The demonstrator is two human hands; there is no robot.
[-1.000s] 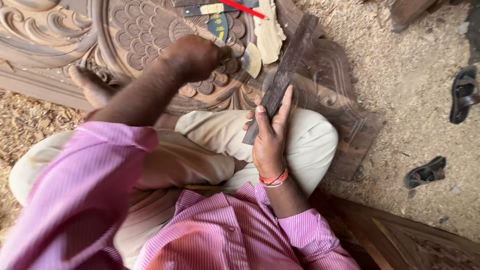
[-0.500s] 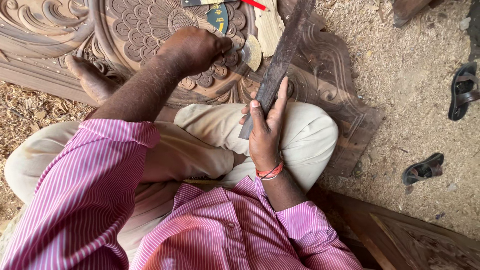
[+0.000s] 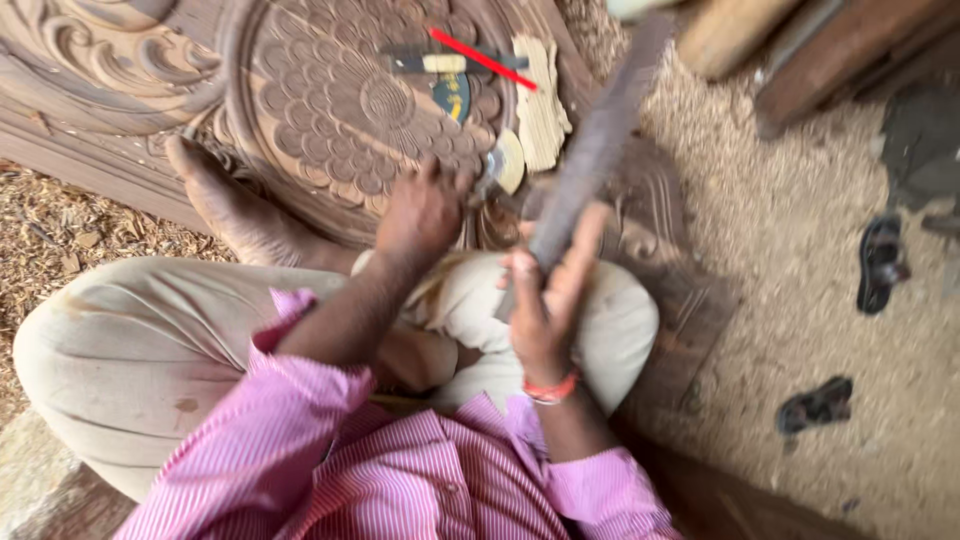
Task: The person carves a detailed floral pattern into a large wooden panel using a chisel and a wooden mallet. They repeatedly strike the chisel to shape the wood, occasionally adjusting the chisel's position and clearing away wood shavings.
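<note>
Looking down from the head view, I see the right hand point(image 3: 545, 300) with its fingers wrapped tight around the lower end of a long dark wooden bar point(image 3: 590, 160). The bar tilts up and away, its top end blurred near the upper edge. The left hand point(image 3: 422, 212) is curled closed over the rim of the carved panel point(image 3: 330, 110); I take it to grip a chisel point(image 3: 498, 170), whose pale tip shows just beside the knuckles, though the handle is hidden. Both hands sit close together above the bent knee in beige trousers point(image 3: 130, 350). A bare foot point(image 3: 235, 205) rests on the panel, left of the left hand. On the round flower carving lie a red pencil point(image 3: 482, 58), a small tool with a pale handle point(image 3: 445, 64) and a ridged pale wood piece point(image 3: 540, 105). Sawdust point(image 3: 800, 260) covers the floor to the right, with two dark sandals point(image 3: 880, 262) well apart from the hands.
</note>
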